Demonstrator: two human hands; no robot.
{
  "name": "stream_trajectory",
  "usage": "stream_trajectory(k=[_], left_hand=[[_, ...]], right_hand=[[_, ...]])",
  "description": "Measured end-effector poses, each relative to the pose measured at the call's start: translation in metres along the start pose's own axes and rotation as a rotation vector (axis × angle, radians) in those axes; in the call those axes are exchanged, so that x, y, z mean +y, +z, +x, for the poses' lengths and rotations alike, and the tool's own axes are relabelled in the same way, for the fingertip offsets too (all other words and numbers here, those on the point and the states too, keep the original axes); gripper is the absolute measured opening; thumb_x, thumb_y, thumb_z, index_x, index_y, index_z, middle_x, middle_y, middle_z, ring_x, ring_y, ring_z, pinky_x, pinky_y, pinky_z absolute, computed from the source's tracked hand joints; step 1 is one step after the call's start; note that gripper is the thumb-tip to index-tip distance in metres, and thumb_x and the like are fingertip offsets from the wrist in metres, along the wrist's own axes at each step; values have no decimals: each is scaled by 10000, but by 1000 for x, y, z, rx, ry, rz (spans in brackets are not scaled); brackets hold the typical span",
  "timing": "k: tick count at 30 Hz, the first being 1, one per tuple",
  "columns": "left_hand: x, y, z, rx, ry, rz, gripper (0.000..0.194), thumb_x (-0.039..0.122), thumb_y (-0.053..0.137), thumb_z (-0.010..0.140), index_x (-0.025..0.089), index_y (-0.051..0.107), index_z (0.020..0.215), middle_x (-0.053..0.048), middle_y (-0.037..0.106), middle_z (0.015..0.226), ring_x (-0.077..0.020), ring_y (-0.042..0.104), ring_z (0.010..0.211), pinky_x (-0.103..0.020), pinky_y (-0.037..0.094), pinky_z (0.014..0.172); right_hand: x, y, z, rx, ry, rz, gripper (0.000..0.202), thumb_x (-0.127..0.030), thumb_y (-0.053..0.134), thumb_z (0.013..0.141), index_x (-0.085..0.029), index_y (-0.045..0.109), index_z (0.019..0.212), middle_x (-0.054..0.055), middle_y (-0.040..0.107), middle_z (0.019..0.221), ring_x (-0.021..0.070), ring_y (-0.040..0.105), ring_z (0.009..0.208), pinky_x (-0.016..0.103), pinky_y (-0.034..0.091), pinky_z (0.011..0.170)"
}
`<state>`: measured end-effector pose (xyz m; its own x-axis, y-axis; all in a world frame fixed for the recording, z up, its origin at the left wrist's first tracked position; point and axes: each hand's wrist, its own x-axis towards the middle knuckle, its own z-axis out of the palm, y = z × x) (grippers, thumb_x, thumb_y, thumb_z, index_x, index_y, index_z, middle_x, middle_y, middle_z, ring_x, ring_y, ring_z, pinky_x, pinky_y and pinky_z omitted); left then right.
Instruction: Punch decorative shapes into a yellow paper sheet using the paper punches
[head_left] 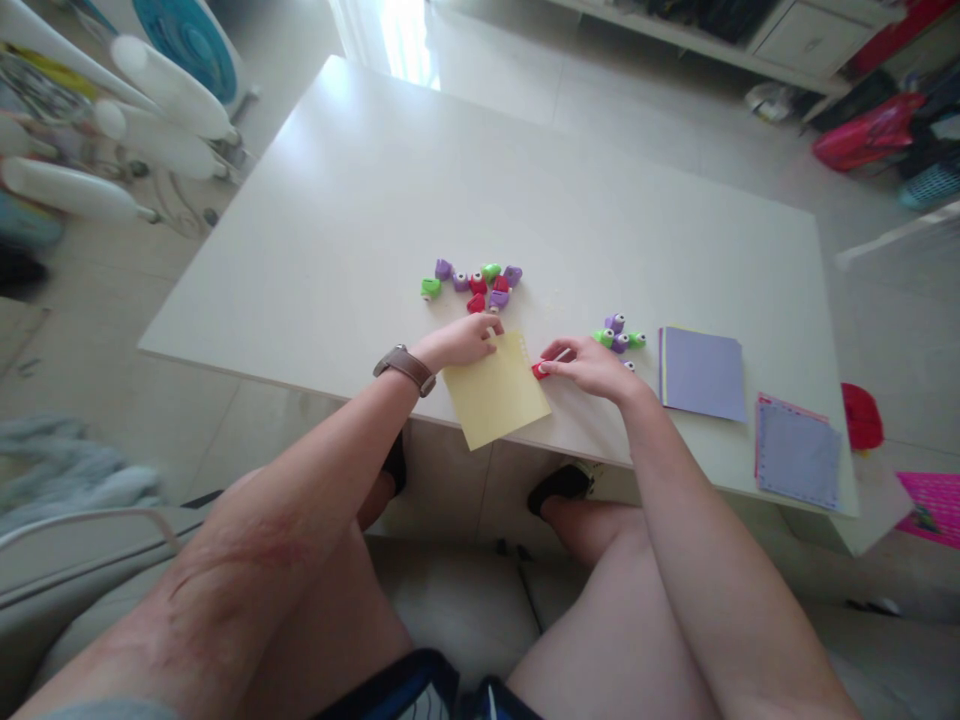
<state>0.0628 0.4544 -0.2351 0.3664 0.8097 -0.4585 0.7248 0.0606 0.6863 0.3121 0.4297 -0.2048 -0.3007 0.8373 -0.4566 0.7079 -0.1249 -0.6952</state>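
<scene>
A yellow sheet of paper (498, 390) lies at the table's near edge, its lower corner sticking out past the edge. My left hand (469, 340), with a watch on the wrist, grips the sheet at its upper left with bent fingers. Small marks or holes show along the sheet's upper right. My right hand (589, 366) is closed around a small red craft punch (540, 369), which is at the sheet's right edge. Whether the paper sits inside the punch I cannot tell. Several purple, green and red punches (477, 284) are grouped just beyond my left hand.
More purple and green punches (619, 338) lie beyond my right hand. To the right is a stack of purple paper (703, 373), and farther right a second stack (798, 453) with patterned edges. The white table (360, 220) stretches away from me. White cylinders (174, 90) stand at far left.
</scene>
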Motion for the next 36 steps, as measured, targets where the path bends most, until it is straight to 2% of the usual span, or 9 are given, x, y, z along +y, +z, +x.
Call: stream_trajectory(k=[5, 22, 36], left_hand=[[3, -1, -3, -25, -47, -75, 396, 163, 575, 899, 211, 639, 1287, -80, 757, 1067, -224, 707, 825, -307, 523, 664], [6, 2, -3, 38, 10, -37, 332, 162, 577, 904, 199, 647, 1226, -70, 743, 1026, -212, 689, 849, -292, 508, 680], [11, 0, -6, 10, -14, -34, 330, 161, 574, 908, 200, 637, 1230, -62, 743, 1018, -200, 691, 825, -273, 491, 654]], right_hand=[[-2, 0, -1, -1, 2, -7, 94, -255, 760, 867, -182, 764, 926, 74, 801, 920, 209, 722, 857, 309, 564, 788], [-2, 6, -1, -9, -29, 20, 130, -298, 774, 858, -182, 766, 916, 76, 797, 961, 200, 709, 849, 298, 550, 758], [1, 10, 2, 24, -46, 39, 113, -268, 799, 817, -188, 748, 879, 47, 784, 887, 189, 696, 815, 298, 528, 755]])
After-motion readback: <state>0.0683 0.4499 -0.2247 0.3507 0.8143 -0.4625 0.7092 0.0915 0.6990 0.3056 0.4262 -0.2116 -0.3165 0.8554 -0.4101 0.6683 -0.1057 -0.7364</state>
